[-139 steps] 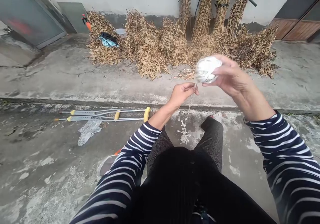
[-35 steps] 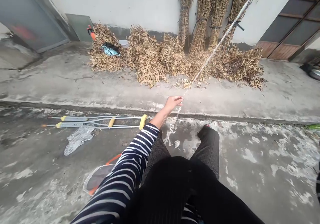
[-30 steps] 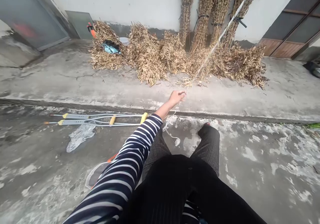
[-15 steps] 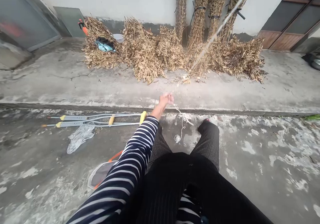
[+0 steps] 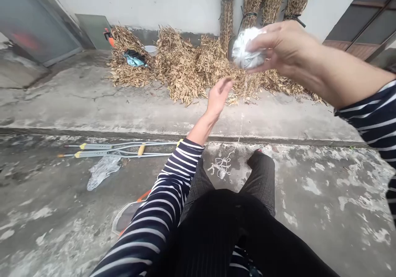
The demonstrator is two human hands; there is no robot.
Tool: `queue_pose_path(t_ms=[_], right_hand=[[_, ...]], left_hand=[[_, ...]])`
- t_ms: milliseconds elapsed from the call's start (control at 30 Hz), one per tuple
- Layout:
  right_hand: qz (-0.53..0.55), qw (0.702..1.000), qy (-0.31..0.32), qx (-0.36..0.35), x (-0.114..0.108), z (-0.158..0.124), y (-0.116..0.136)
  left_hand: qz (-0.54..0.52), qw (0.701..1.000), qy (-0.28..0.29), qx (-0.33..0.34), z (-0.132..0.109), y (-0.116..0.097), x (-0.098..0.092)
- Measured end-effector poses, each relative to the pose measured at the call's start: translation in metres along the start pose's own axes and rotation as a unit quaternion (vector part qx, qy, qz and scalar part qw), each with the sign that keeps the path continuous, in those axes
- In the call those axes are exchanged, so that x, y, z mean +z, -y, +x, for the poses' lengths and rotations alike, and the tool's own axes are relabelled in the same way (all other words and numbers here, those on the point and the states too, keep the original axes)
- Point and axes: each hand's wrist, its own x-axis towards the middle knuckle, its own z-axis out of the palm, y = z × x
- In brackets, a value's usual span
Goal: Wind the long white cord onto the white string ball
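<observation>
My right hand (image 5: 283,48) is raised at the upper right, its fingers closed round a white ball of string (image 5: 246,48). A thin strand (image 5: 240,120) hangs down from the ball to a loose tangle of string (image 5: 220,167) on the concrete between my knees. My left hand (image 5: 219,95) is stretched out in front of me, below and left of the ball, fingers apart and holding nothing. Both sleeves are navy with white stripes.
Heaps of dry brown stalks (image 5: 185,64) lie along the white wall, with tied bundles (image 5: 252,0) leaning upright. A pair of crutches (image 5: 123,149) and a clear plastic bag (image 5: 103,169) lie on the ground to my left. A concrete step edge (image 5: 93,130) crosses ahead.
My right hand has come back into view carrying the ball of string. The taut line that ran up to the right has gone slack, and my left hand has let go of it and opened.
</observation>
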Motion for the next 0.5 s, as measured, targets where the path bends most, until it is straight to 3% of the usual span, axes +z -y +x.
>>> queue_pose_path(t_ms=[100, 200, 300, 500], right_hand=[[0.006, 1.000, -0.019, -0.007, 0.018, -0.009, -0.012], [0.000, 0.998, -0.038, -0.050, 0.017, -0.011, -0.013], [-0.014, 0.993, -0.074, -0.090, 0.000, -0.002, -0.010], [0.059, 0.965, -0.228, -0.119, -0.055, 0.039, -0.011]], left_hand=[[-0.026, 0.999, 0.013, 0.030, -0.003, -0.033, 0.022], [-0.054, 0.998, 0.004, 0.017, -0.014, -0.043, 0.038], [-0.080, 0.996, 0.025, -0.019, -0.024, -0.039, 0.042], [-0.093, 0.986, 0.111, -0.086, -0.050, -0.014, 0.029]])
